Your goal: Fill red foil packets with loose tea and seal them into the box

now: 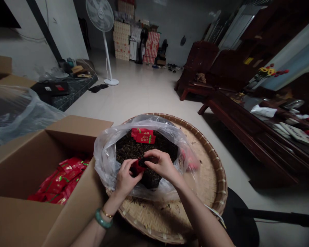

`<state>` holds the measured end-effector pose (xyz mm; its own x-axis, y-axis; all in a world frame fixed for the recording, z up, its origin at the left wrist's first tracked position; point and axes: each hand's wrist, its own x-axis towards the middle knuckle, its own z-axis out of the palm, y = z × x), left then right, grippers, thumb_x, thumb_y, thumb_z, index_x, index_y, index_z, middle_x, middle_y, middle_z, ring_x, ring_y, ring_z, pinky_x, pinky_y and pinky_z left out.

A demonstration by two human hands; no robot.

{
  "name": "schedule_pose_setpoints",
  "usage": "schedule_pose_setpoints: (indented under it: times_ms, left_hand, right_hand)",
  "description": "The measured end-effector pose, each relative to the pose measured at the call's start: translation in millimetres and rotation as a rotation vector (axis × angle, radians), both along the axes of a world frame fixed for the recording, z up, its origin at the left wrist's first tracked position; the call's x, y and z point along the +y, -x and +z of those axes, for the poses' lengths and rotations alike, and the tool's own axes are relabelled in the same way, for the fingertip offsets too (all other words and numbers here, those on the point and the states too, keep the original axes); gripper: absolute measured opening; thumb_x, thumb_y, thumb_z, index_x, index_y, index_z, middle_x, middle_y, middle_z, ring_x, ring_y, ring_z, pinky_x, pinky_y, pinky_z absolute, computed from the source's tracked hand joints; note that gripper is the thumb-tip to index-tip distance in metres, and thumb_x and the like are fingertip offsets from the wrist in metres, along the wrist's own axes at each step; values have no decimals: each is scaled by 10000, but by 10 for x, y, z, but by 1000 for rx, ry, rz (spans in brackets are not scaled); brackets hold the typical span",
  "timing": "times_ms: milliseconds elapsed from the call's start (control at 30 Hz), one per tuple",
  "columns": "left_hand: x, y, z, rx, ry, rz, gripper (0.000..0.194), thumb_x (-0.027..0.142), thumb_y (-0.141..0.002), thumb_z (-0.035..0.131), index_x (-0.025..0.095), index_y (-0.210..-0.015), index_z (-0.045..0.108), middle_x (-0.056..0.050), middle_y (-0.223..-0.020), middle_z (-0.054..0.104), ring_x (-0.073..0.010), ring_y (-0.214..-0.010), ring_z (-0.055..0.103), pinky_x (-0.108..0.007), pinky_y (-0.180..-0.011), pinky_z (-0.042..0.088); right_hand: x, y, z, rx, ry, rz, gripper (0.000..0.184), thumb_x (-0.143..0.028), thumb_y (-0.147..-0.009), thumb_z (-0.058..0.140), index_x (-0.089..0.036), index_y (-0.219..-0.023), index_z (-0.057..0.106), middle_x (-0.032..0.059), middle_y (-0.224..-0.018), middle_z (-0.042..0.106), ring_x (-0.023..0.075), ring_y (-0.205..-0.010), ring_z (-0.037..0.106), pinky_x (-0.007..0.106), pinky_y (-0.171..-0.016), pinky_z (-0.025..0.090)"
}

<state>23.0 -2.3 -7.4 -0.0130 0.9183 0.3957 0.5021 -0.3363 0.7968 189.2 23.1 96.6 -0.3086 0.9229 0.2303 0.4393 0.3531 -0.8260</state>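
My left hand (125, 178) pinches a small red packet (137, 167) over a clear plastic bag (105, 154) filled with dark loose tea leaves (128, 147). My right hand (161, 164) is closed in a pinch at the packet's top, fingers pressed onto it and some leaves. The bag sits in a round woven bamboo tray (211, 161). A few more red packets (143, 136) lie on the leaves at the bag's far side.
A cardboard box (20, 161) with several red packets (61, 178) stands at my left, touching the tray. A dark wooden table (249, 133) and chairs are at right. A standing fan (103, 20) and stacked boxes are far back. Another plastic-lined box sits far left.
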Motion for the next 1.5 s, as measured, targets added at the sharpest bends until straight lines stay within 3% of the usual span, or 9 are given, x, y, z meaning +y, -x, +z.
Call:
schedule_pose_setpoints:
  times_ms: [200, 400, 533, 767, 1033, 1300, 1500]
  left_hand:
    - [3, -4, -9, -1, 2, -4, 396, 241, -728, 660, 216, -1107, 549, -65, -1034, 547, -195, -885, 607, -223, -520, 541]
    - [-1, 5, 0, -6, 14, -21, 383, 211, -718, 655, 218, -1090, 563, -69, -1033, 556, -196, -884, 607, -234, -547, 551]
    - [-7, 15, 3, -7, 29, -35, 429, 200, -703, 655, 220, -1119, 555, -72, -1059, 546, -195, -884, 603, -240, -557, 554]
    - [-9, 13, 5, 10, 60, -49, 433, 193, -678, 664, 214, -1099, 565, -77, -1065, 545, -205, -904, 591, -240, -553, 544]
    - [2, 1, -12, 83, 34, -63, 433, 186, -672, 680, 208, -1082, 545, -86, -1095, 593, -252, -994, 549, -281, -596, 533]
    - [1, 3, -33, 67, 55, -39, 394, 204, -682, 682, 201, -1046, 532, -64, -983, 594, -223, -892, 562, -277, -588, 524]
    - [4, -6, -53, 38, 57, -7, 373, 248, -696, 684, 197, -1033, 531, -69, -1003, 591, -220, -917, 571, -268, -589, 533]
  right_hand:
    - [-64, 33, -59, -113, -61, 55, 272, -58, -747, 572, -213, -955, 656, 36, -968, 626, 144, -891, 608, 253, -752, 497]
    - [-56, 101, -74, -389, -164, 139, 170, -72, -787, 609, -194, -893, 663, 34, -863, 640, 167, -847, 568, 278, -766, 463]
    - [-86, 59, 23, -547, -135, 146, 144, -179, -828, 617, -198, -959, 673, 47, -886, 615, 182, -863, 545, 281, -751, 448]
    - [-133, 113, 64, -714, -33, 119, 243, -96, -853, 488, -202, -986, 661, 69, -976, 563, 156, -804, 583, 251, -696, 444]
    - [-62, 114, -119, -450, -48, 25, 200, -52, -795, 569, -198, -862, 687, 29, -828, 636, 141, -758, 611, 220, -688, 449]
    - [-54, -15, -76, 32, -30, -116, 135, -104, -752, 596, -198, -774, 690, 9, -758, 684, 137, -691, 628, 229, -639, 477]
    - [7, -74, -93, 140, -74, -224, 120, -192, -806, 560, -193, -841, 675, 40, -862, 681, 162, -801, 631, 268, -707, 494]
